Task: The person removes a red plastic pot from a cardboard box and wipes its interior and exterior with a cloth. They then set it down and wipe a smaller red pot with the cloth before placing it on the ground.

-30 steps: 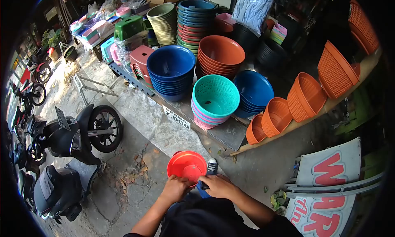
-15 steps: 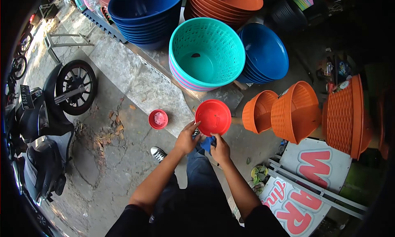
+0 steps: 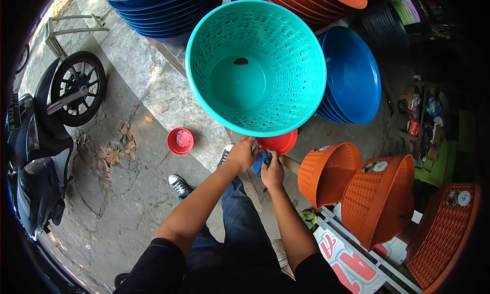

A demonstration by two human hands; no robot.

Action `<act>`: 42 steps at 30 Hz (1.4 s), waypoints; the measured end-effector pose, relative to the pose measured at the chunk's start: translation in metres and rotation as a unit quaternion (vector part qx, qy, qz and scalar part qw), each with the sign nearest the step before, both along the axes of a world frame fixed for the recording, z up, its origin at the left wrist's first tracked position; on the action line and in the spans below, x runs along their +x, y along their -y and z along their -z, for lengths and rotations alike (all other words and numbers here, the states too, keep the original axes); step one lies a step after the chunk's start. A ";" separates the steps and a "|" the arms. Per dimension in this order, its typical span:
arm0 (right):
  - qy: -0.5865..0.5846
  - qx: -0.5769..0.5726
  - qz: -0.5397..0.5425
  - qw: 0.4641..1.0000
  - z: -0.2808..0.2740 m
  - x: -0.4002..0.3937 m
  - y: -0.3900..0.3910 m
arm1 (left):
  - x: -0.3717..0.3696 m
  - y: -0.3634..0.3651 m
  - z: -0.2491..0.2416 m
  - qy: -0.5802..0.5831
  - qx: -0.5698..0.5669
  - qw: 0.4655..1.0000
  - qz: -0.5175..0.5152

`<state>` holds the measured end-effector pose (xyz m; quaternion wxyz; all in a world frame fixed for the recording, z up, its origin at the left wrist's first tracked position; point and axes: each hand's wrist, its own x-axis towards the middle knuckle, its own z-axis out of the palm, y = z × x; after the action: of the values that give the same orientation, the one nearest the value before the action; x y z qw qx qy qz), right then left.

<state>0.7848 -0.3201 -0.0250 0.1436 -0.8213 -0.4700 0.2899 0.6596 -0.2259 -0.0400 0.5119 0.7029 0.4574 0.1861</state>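
Note:
My left hand (image 3: 244, 154) is closed on the near left edge of a round red plastic basin (image 3: 282, 143). Most of that basin is hidden behind the rim of a turquoise basket (image 3: 240, 84). In my right hand (image 3: 272, 170) a blue cloth (image 3: 259, 164) is bunched, held against the basin's near edge; the fingertips are partly covered. A smaller red pot (image 3: 180, 141) with a pale patch inside sits apart on the ground to the left.
Stacked blue tubs (image 3: 158, 18) and blue basins (image 3: 354, 74) flank the basket, with brown-orange basins (image 3: 316, 5) behind. Orange woven-look pots (image 3: 329, 171) hang at right above a lettered sign (image 3: 352, 263). A motorbike wheel (image 3: 78, 89) stands at left.
My view has come closer to the turquoise basket, which looks larger and now covers most of the red basin. The basin stays in my left hand and the cloth in my right.

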 end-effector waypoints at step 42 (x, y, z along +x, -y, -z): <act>0.011 -0.200 -0.202 0.959 0.317 -0.261 -0.091 | -0.360 0.096 0.290 -0.179 -0.267 0.885 -0.336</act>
<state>0.5238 -0.2296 -0.3416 -0.0906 -0.7246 -0.5595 0.3920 0.2992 -0.3217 -0.3302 0.4964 0.3649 0.7827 0.0885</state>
